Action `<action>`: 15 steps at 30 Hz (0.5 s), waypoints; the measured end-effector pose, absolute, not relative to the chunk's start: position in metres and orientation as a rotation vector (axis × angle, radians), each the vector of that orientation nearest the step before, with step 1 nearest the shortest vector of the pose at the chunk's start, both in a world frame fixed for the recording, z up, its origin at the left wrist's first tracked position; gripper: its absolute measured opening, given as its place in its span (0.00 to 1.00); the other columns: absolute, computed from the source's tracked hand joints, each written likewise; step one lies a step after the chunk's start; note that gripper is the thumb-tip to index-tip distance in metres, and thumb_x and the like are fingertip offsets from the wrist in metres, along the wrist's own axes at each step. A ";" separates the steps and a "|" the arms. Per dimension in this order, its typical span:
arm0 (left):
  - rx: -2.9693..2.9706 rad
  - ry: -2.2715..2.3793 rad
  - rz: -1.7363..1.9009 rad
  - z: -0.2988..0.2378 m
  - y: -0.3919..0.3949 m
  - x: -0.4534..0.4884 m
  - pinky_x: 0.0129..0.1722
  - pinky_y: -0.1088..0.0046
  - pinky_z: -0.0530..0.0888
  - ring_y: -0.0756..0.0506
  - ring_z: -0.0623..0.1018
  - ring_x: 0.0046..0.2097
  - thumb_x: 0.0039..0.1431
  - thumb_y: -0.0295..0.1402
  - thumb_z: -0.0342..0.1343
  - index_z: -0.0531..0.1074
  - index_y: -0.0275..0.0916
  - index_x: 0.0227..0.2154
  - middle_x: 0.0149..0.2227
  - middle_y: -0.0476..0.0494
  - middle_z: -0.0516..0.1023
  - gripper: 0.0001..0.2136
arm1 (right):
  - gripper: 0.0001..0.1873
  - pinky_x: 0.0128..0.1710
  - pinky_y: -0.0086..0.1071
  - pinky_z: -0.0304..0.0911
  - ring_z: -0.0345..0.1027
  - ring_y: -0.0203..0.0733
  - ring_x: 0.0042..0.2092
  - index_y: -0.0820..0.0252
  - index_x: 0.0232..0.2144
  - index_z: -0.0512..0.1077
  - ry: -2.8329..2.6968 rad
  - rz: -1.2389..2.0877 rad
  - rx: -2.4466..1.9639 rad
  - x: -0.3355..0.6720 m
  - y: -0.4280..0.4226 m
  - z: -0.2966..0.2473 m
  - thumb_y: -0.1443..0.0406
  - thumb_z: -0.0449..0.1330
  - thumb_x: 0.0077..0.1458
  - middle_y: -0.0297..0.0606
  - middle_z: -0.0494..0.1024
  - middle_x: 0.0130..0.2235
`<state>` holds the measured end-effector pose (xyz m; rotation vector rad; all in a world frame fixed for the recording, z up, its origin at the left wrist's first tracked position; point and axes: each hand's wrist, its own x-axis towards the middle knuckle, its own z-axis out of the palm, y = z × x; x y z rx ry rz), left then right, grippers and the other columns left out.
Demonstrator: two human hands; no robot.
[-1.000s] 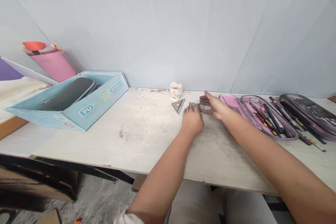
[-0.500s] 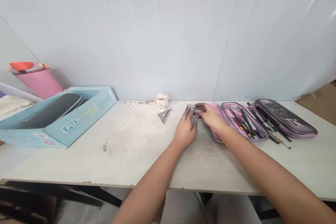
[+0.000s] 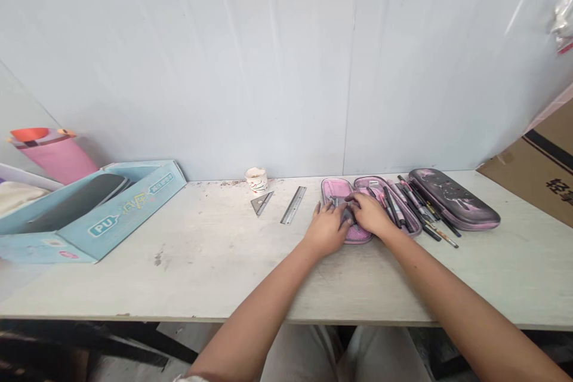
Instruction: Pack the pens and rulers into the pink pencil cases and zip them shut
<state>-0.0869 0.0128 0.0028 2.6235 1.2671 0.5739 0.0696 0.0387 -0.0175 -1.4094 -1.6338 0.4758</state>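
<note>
Both hands meet over the left half of an open pink pencil case (image 3: 362,237). My left hand (image 3: 329,230) has its fingers and thumb bent around a dark grey flat piece (image 3: 338,199), mostly covered by the fingers. From the other side, the fingertips of my right hand (image 3: 369,213) close on the same piece. Its exact kind is hidden. Left of the hands, a straight ruler (image 3: 293,205) and a triangular set square (image 3: 262,203) lie flat on the table.
Several pens (image 3: 394,206) fill the case's right half, and more lie beside a closed black-and-pink case (image 3: 456,200). A small patterned cup (image 3: 256,179) stands near the wall. At far left is a blue box (image 3: 134,209); a cardboard box (image 3: 532,176) stands right.
Both hands have moved onto the pencil case's left half. The ruler now lies on the table beside the set square. The head view has swung slightly right.
</note>
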 end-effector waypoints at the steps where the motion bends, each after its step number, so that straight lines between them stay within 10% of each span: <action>1: 2.599 1.275 0.619 0.005 0.016 -0.091 0.60 0.53 0.52 0.38 0.60 0.60 0.61 0.39 0.41 0.60 0.35 0.56 0.54 0.36 0.68 0.23 | 0.12 0.54 0.43 0.53 0.65 0.45 0.48 0.61 0.33 0.73 -1.642 0.456 -1.406 0.066 0.038 -0.015 0.73 0.54 0.47 0.44 0.76 0.41; 15: 1.377 1.409 1.250 -0.020 0.071 -0.170 0.58 0.64 0.60 0.43 0.58 0.62 0.59 0.54 0.24 0.54 0.36 0.59 0.62 0.38 0.56 0.35 | 0.25 0.41 0.41 0.65 0.63 0.45 0.52 0.57 0.41 0.68 -1.107 1.351 -1.346 -0.054 0.072 0.023 0.49 0.40 0.57 0.45 0.68 0.53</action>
